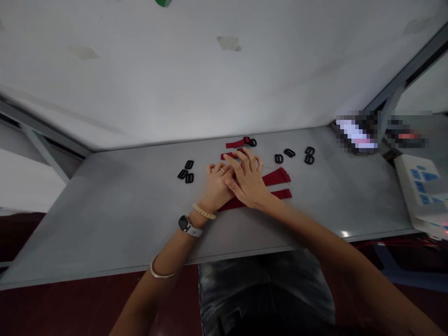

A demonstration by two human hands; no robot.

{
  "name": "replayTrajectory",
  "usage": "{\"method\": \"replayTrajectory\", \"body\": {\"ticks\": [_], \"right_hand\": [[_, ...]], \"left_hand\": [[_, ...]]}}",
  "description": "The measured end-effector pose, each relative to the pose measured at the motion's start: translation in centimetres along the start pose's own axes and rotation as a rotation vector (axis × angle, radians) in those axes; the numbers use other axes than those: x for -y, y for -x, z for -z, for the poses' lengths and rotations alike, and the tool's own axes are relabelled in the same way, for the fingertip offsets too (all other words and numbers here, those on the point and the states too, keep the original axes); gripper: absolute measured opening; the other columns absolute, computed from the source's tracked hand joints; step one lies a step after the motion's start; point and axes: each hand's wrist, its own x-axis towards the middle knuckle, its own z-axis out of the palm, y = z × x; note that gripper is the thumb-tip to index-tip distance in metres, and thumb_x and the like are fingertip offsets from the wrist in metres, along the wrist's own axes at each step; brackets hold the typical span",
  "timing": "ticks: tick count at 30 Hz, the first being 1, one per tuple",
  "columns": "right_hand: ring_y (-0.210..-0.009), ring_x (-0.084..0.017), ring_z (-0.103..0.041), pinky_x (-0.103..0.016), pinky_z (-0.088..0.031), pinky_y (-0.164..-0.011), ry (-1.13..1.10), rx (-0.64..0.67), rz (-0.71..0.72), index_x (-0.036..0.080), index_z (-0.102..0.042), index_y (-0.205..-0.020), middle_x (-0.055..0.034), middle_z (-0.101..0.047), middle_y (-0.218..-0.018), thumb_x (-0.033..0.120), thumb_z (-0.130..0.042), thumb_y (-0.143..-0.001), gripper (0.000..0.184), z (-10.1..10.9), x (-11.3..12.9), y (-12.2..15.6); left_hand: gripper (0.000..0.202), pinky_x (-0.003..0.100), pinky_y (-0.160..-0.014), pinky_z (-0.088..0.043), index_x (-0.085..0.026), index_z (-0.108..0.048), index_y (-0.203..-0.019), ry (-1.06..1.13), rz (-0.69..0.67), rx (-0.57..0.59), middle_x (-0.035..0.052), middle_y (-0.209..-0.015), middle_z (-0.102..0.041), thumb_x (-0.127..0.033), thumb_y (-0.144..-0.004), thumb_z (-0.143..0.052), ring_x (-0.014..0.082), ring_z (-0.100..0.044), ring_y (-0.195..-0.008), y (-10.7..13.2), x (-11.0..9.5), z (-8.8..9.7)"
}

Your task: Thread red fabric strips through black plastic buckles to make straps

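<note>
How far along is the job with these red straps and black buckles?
Done: one red fabric strap already has black plastic buckles at its end. In hand: the right hand lies over the left hand, beside red fabric strips. Left to do: loose black buckles lying on the grey table.

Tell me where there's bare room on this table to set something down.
Bare tabletop lies left of the black sliders, and between the red straps and the white keypad unit. It is crowded where the left hand and right hand lie over the straps.
</note>
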Motion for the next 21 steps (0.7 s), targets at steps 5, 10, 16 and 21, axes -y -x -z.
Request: {"method": "replayTrajectory", "body": {"ticks": [5, 10, 16, 21], "right_hand": [[-0.146, -0.034, -0.017, -0.061, -0.017, -0.115, -0.098, 0.023, -0.010, 0.024, -0.029, -0.149, -0.0134, -0.035, -0.150, 0.057, -0.024, -0.099, 0.060, 0.0, -0.1, 0.0], [-0.149, -0.027, -0.015, -0.054, -0.018, -0.119, -0.332, 0.066, 0.088, 0.027, -0.023, -0.151, -0.0100, -0.034, -0.152, 0.060, -0.020, -0.098, 0.062, 0.2, 0.5, 0.2], [-0.131, -0.026, -0.046, -0.054, -0.024, -0.115, -0.675, 0.092, -0.128, 0.025, -0.034, -0.145, -0.0120, -0.055, -0.134, 0.061, -0.013, -0.099, 0.063, 1.8, -1.6, -0.9], [-0.086, -0.020, -0.060, -0.039, -0.048, -0.083, -0.709, 0.277, -0.334, 0.024, -0.056, -0.119, -0.0048, -0.065, -0.095, 0.053, -0.031, -0.099, 0.043, 3.7, -4.0, -1.9]], "left_hand": [[0.011, 0.045, -0.081, -0.037, -0.020, -0.062, -0.089, 0.036, 0.013, -0.064, 0.0063, -0.087, -0.070, -0.025, -0.080, -0.064, 0.0281, -0.059, -0.092, 0.0, 0.2, 0.0], [0.012, 0.048, -0.086, -0.037, -0.020, -0.064, -0.095, 0.104, -0.033, -0.027, 0.0073, -0.100, -0.070, -0.022, -0.084, -0.062, 0.0290, -0.058, -0.102, 0.2, 0.1, -0.2], [0.027, 0.044, -0.085, -0.038, -0.025, -0.069, -0.100, 0.196, 0.115, -0.121, -0.0001, -0.082, -0.065, -0.032, -0.075, -0.078, 0.0235, -0.057, -0.089, -0.2, 0.3, 1.0], [0.027, 0.043, -0.092, -0.037, -0.029, -0.071, -0.103, 0.269, 0.178, -0.095, 0.0019, -0.108, -0.065, -0.036, -0.077, -0.078, 0.0238, -0.056, -0.104, -0.4, 1.7, 1.3]]}}
